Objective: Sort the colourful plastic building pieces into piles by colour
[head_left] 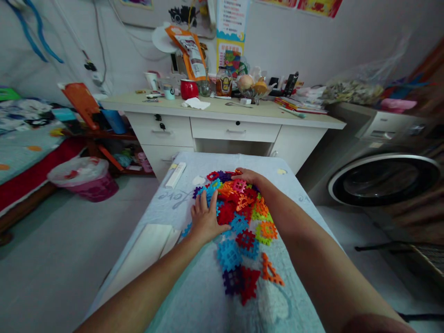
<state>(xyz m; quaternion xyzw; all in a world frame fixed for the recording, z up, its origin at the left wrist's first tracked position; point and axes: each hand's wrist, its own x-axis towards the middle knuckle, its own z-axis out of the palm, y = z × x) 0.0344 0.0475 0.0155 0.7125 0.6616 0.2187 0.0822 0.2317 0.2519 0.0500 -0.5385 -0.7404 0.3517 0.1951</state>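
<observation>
And it's both hands at work here on the bench (194, 300) with its pale blue cloth! The left hand (204, 221) is spread wide, thumb out from the fingers; good shape, that, for herding loose bits. Keep that palm low and the fingertips flat, so nothing slips underneath. Across to the right hand (250, 177), curved over the far edge; whether it pinches a piece, I can't tell from here. Best to have it act as a wall, light pressure only, since these notched edges look likely to catch on one another.

Now the lie of it, left to right! A narrow white bar (175, 175) sits well clear of the fingers. Then the heap of flat, notched plastic pieces in red, blue, orange, green and purple (227, 210), mostly between the hands: left fingers at its near-left flank, right hand at its far side. A tail of pieces trails toward the person: a dark purple square (231, 280), a red piece (249, 284) touching it, and, rightmost down there, an orange triangular frame (271, 271), apart and beyond either hand's cover.
</observation>
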